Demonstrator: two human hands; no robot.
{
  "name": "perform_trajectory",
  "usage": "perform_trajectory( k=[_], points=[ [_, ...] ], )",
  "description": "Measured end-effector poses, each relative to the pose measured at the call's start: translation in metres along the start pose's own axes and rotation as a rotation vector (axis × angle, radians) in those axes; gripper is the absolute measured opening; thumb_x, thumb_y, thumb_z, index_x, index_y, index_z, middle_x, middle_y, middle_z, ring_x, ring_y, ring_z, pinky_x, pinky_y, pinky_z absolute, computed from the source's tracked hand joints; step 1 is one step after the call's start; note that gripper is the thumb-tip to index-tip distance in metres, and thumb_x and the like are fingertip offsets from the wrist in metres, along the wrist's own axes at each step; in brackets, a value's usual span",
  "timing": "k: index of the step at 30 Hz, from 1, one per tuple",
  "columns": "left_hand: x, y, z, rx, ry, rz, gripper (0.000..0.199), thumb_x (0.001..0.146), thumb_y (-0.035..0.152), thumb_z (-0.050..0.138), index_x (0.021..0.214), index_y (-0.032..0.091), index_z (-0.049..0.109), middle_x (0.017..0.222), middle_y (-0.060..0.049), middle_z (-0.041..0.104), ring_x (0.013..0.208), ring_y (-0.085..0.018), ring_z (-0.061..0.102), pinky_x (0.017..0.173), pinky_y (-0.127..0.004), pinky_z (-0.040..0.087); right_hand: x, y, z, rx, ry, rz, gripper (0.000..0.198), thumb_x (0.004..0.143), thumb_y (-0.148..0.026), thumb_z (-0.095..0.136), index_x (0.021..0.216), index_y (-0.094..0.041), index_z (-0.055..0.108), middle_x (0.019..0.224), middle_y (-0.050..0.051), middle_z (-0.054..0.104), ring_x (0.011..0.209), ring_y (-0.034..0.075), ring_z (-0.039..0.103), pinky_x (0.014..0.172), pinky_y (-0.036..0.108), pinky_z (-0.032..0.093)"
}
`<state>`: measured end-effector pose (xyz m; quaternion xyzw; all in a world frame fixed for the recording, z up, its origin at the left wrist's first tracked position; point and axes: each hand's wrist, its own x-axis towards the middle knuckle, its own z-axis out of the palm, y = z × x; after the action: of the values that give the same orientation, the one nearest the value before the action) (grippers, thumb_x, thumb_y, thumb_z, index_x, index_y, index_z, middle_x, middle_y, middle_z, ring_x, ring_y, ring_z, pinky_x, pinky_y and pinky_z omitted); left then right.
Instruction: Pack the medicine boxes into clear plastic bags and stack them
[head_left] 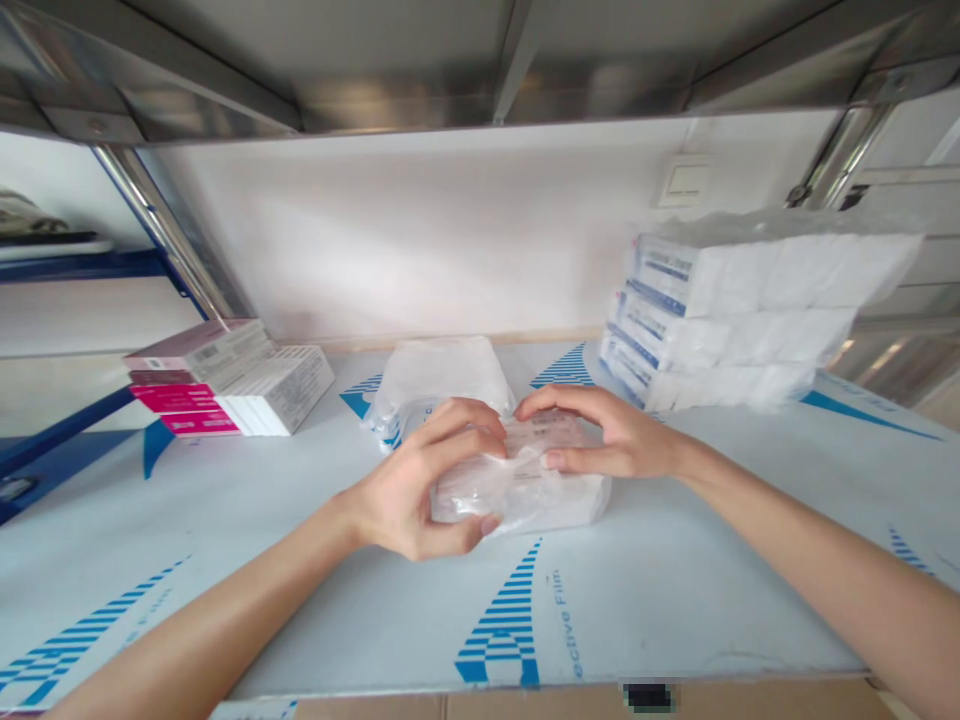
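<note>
A white package in clear crinkled plastic wrap (pixel 555 500) lies on the film-covered shelf in front of me. My left hand (pixel 427 480) curves round its left end, thumb along the near side and fingers over the top. From the right, my right hand (pixel 611 435) grips the wrap on top, with its thumb near the middle and its fingers at the far edge. Just behind, a flat clear plastic bag (pixel 442 370) lies on the shelf, partly hidden by my left hand. The package's contents are blurred by the wrap.
Several white and pink boxes (pixel 225 385) are stacked at the left. On the right stands a taller plastic-wrapped stack of white packs (pixel 739 320). A metal shelf (pixel 405 70) hangs low overhead, with metal posts (pixel 847 160) at the sides. The working shelf's front edge (pixel 555 685) is near me.
</note>
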<state>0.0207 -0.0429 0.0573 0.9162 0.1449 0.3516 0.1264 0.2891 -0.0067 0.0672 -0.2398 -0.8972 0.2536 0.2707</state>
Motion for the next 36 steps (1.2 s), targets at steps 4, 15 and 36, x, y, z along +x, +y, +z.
perform_trajectory(
  k=[4,15,36],
  points=[
    [0.002,0.01,-0.002,-0.048,0.08,-0.04,0.022,0.074,0.018,0.069,0.091,0.019,0.055,0.097,-0.008,0.062,0.105,-0.025,0.056,0.1,-0.049,0.047,-0.005,-0.002,0.0,-0.072,0.0,-0.109,0.033,0.095,-0.026,0.059,0.127,-0.025,0.065,0.135,0.008,0.063,0.124,0.024,0.058,0.105,0.045,0.042],
    [0.006,0.033,-0.036,-0.345,0.016,-0.27,0.037,0.093,0.023,0.057,0.06,0.02,0.042,0.055,0.002,0.058,0.056,-0.012,0.058,0.06,-0.028,0.049,-0.006,-0.034,0.002,0.056,0.091,-0.18,0.019,0.079,-0.004,0.055,0.076,-0.022,0.058,0.108,0.006,0.075,0.119,0.026,0.059,0.101,0.048,0.044],
    [0.013,0.052,-0.047,-0.135,-0.363,-0.17,0.017,0.093,0.016,0.062,0.077,0.02,0.067,0.088,-0.006,0.072,0.081,-0.016,0.068,0.072,-0.028,0.055,-0.021,-0.088,-0.006,0.279,-0.162,-0.07,0.042,0.099,-0.048,0.044,0.066,-0.023,0.055,0.075,0.002,0.065,0.065,0.016,0.061,0.069,0.033,0.05]
  ],
)
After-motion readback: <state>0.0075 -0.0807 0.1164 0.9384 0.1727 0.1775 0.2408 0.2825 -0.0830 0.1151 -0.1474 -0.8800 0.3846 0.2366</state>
